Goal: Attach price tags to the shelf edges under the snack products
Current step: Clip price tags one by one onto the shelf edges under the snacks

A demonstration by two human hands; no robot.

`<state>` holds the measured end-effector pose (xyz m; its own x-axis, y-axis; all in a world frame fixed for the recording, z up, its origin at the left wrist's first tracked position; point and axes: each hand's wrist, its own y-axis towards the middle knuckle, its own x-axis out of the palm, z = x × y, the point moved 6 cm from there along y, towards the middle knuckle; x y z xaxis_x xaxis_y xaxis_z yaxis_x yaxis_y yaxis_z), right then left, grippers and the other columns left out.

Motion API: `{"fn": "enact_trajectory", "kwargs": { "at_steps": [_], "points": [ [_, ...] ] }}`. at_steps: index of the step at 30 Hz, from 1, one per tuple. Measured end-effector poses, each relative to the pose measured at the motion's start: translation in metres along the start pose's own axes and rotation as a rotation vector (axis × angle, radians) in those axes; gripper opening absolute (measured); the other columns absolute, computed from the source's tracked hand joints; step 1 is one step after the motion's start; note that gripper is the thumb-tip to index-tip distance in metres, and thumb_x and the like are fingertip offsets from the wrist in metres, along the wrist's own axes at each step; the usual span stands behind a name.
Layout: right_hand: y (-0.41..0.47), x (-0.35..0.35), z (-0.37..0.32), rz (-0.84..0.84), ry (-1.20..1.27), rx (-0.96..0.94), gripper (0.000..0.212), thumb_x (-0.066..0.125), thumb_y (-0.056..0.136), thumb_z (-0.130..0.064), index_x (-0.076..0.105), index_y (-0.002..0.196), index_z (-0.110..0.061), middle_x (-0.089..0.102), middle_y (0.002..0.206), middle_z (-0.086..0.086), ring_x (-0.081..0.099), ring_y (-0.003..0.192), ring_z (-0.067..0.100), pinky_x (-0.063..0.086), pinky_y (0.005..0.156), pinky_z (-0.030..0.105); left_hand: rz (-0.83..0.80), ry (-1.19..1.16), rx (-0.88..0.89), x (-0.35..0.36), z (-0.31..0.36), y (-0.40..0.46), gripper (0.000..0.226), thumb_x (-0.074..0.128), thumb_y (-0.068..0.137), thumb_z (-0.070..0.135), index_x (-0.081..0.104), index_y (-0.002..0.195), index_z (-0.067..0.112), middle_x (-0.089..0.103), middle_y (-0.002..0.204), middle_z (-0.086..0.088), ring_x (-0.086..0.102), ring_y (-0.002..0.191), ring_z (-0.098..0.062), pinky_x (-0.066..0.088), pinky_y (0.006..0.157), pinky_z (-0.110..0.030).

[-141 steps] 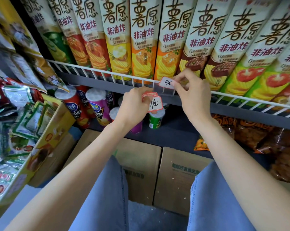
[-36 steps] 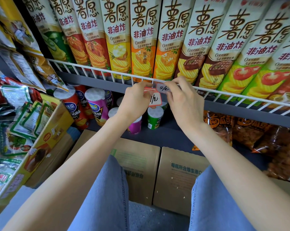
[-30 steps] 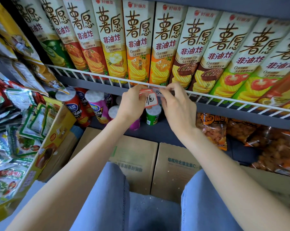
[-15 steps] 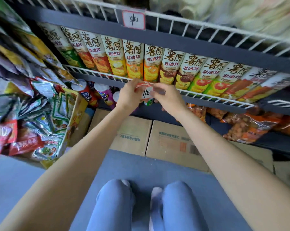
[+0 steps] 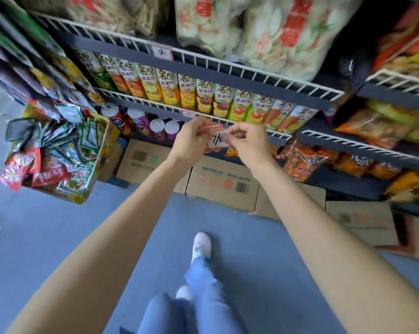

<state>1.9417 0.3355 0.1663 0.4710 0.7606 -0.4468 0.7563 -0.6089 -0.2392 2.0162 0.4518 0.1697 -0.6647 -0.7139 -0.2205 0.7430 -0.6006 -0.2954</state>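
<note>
White wire shelf rail (image 5: 239, 71), flat paper tags (image 5: 215, 138).

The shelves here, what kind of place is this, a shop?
Most likely a small grocery or snack shop. Wire-fronted shelves hold rows of identical chip boxes, a handwritten price tag is clipped to a shelf edge, and cardboard cartons sit on the floor below.

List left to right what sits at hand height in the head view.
Open box of snack sachets → round-lidded cans → left hand → price tags → right hand → orange snack bags.
</note>
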Motion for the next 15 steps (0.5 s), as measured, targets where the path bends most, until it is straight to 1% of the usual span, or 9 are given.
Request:
{"fn": "enact_trajectory", "kwargs": {
  "at_steps": [2, 4, 6, 7, 9, 10, 11, 13, 15],
  "points": [
    [-0.024, -0.019, 0.007, 0.013, 0.013, 0.040, 0.011, 0.071, 0.081, -0.011, 0.065, 0.076, -0.018, 0.062, 0.069, -0.004, 0.058, 0.067, 0.011, 0.049, 0.070, 0.031, -0.015, -0.015, -0.036, 0.019, 0.007, -0.020, 0.019, 0.044, 0.096, 0.004, 0.056, 0.085, 0.013, 0.057, 0.070, 0.004, 0.061, 0.054, 0.003, 0.058, 0.070, -0.032],
    [-0.050, -0.042, 0.013, 0.038, 0.035, 0.065, 0.009, 0.071, 0.081, -0.009, 0.066, 0.082, -0.017, 0.063, 0.069, -0.005, 0.058, 0.066, 0.010, 0.050, 0.071, 0.029, -0.053, -0.059, -0.057, 0.041, 0.015, -0.041, 0.016, 0.043, 0.097, 0.005, 0.055, 0.089, 0.010, 0.058, 0.075, 0.004, 0.062, 0.064, -0.002, 0.059, 0.070, -0.028],
    [-0.075, -0.066, 0.017, 0.069, 0.047, 0.063, 0.010, 0.070, 0.081, -0.008, 0.066, 0.080, -0.018, 0.064, 0.068, -0.005, 0.058, 0.062, 0.009, 0.050, 0.070, 0.028, -0.079, -0.058, -0.052, 0.062, 0.025, -0.061, 0.012, 0.043, 0.097, 0.007, 0.055, 0.096, 0.008, 0.059, 0.081, 0.004, 0.063, 0.074, -0.010, 0.058, 0.065, -0.021],
    [-0.087, -0.079, 0.019, 0.087, 0.047, 0.060, 0.010, 0.070, 0.082, -0.009, 0.066, 0.080, -0.018, 0.064, 0.068, -0.005, 0.058, 0.061, 0.008, 0.050, 0.069, 0.027, -0.084, -0.035, -0.042, 0.072, 0.031, -0.070, 0.012, 0.044, 0.097, 0.008, 0.055, 0.096, 0.009, 0.058, 0.080, 0.004, 0.062, 0.074, -0.011, 0.057, 0.063, -0.020],
    [-0.110, -0.107, 0.024, 0.117, 0.046, 0.057, 0.008, 0.070, 0.082, -0.009, 0.068, 0.083, -0.016, 0.065, 0.069, -0.005, 0.057, 0.060, 0.005, 0.048, 0.065, 0.022, -0.100, -0.018, -0.021, 0.097, 0.043, -0.088, 0.012, 0.045, 0.097, 0.009, 0.056, 0.091, 0.011, 0.056, 0.073, 0.005, 0.060, 0.067, -0.005, 0.055, 0.063, -0.023],
    [-0.120, -0.122, 0.028, 0.132, 0.041, 0.056, 0.007, 0.069, 0.082, -0.009, 0.069, 0.085, -0.015, 0.065, 0.070, -0.006, 0.057, 0.059, 0.003, 0.046, 0.064, 0.019, -0.116, -0.034, -0.018, 0.111, 0.049, -0.097, 0.013, 0.046, 0.097, 0.009, 0.055, 0.088, 0.013, 0.056, 0.070, 0.006, 0.060, 0.064, -0.002, 0.055, 0.064, -0.024],
    [-0.130, -0.138, 0.032, 0.149, 0.041, 0.058, 0.007, 0.068, 0.082, -0.008, 0.070, 0.085, -0.014, 0.065, 0.071, -0.006, 0.056, 0.057, 0.001, 0.045, 0.062, 0.016, -0.132, -0.056, -0.019, 0.125, 0.056, -0.106, 0.016, 0.046, 0.097, 0.008, 0.054, 0.085, 0.015, 0.057, 0.071, 0.005, 0.061, 0.065, -0.002, 0.056, 0.065, -0.025],
    [-0.149, -0.173, 0.041, 0.185, 0.062, 0.061, 0.009, 0.066, 0.084, -0.006, 0.068, 0.084, -0.015, 0.064, 0.070, -0.009, 0.055, 0.049, -0.003, 0.045, 0.057, 0.014, -0.157, -0.096, -0.019, 0.154, 0.072, -0.122, 0.020, 0.045, 0.096, 0.006, 0.053, 0.081, 0.015, 0.060, 0.077, 0.002, 0.062, 0.072, -0.009, 0.056, 0.061, -0.020],
    [-0.164, -0.209, 0.051, 0.209, 0.054, 0.054, 0.009, 0.066, 0.084, -0.006, 0.068, 0.083, -0.015, 0.064, 0.067, -0.008, 0.054, 0.044, -0.004, 0.045, 0.054, 0.013, -0.171, -0.127, -0.008, 0.185, 0.087, -0.136, 0.017, 0.045, 0.097, 0.006, 0.053, 0.083, 0.012, 0.061, 0.079, 0.001, 0.063, 0.072, -0.011, 0.051, 0.054, -0.013]
  ]
}}
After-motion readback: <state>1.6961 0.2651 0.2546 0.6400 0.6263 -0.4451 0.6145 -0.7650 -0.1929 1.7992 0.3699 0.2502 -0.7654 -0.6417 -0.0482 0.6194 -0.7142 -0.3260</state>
